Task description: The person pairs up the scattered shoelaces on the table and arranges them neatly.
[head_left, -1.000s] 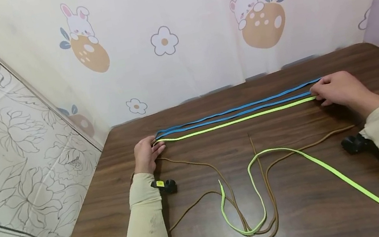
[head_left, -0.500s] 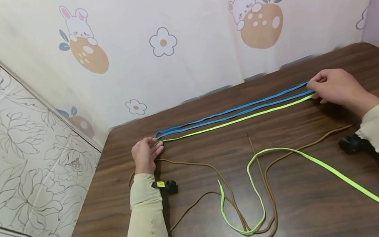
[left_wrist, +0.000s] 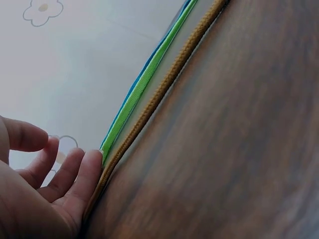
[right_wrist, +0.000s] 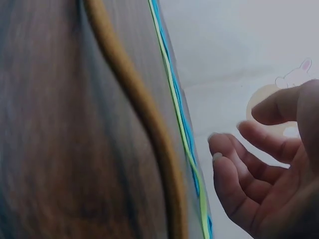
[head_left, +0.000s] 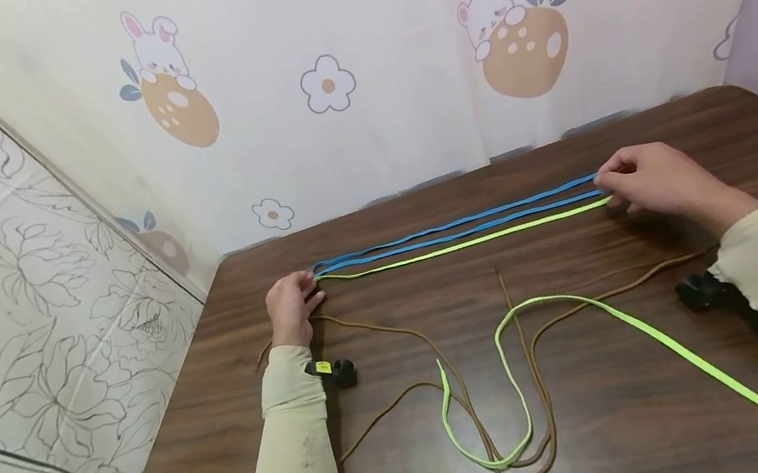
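Two blue shoelace strands (head_left: pixel 460 220) and a yellow-green shoelace (head_left: pixel 493 235) lie almost straight across the back of the table. At their left end, my left hand (head_left: pixel 291 307) has its fingertips; in the left wrist view no lace shows between thumb and fingers. Over their right part is my right hand (head_left: pixel 666 181), hiding the strands below it. In the right wrist view its loosely bent fingers (right_wrist: pixel 229 169) have a gap to the thumb, and the strands pass beside them. Whether the fingertips touch the strands there, I cannot tell.
A brown round cord (head_left: pixel 544 393) curves over the near part of the table (head_left: pixel 645 409). Crossing it is a loose yellow-green shoelace (head_left: pixel 672 341). A printed cloth (head_left: pixel 404 122) hangs behind the back edge, and a flower-patterned panel (head_left: pixel 3 218) borders the left.
My right hand has slid left along the strands, which stay nearly straight. My left hand has hardly moved. The cord and loose yellow-green shoelace lie as before.
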